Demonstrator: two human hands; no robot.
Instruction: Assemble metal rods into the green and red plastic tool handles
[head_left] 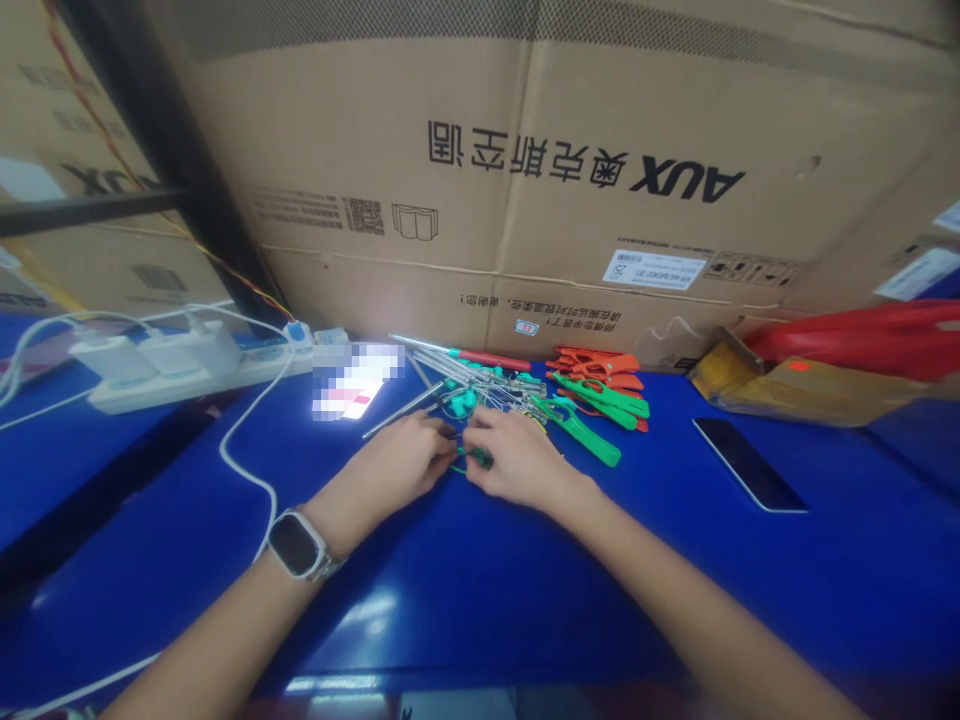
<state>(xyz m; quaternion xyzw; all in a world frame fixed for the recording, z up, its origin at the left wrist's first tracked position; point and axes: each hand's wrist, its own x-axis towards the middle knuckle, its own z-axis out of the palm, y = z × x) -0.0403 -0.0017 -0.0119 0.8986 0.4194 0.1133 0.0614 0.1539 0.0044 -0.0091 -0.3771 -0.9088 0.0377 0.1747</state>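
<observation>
In the middle of the blue table, my left hand point(416, 452) and my right hand point(514, 455) meet just in front of a pile of parts. Pinched in the right fingers is a small green plastic part point(480, 457). The left fingertips are pressed together at the same spot; what they grip is too small to make out. Behind the hands lie thin metal rods point(457, 368) and small teal plastic pieces point(463, 402). Long green plastic handle pieces point(581, 435) sit to the right of the pile, with orange-red handle pieces point(600, 368) behind them.
A lit phone point(367, 380) lies left of the pile, beside a white power strip point(187, 372) with plugs and cables. A dark phone point(746, 465) rests at the right, near a yellow-brown package point(795, 390) and red bag point(885, 345). A large cardboard box point(525, 230) stands behind.
</observation>
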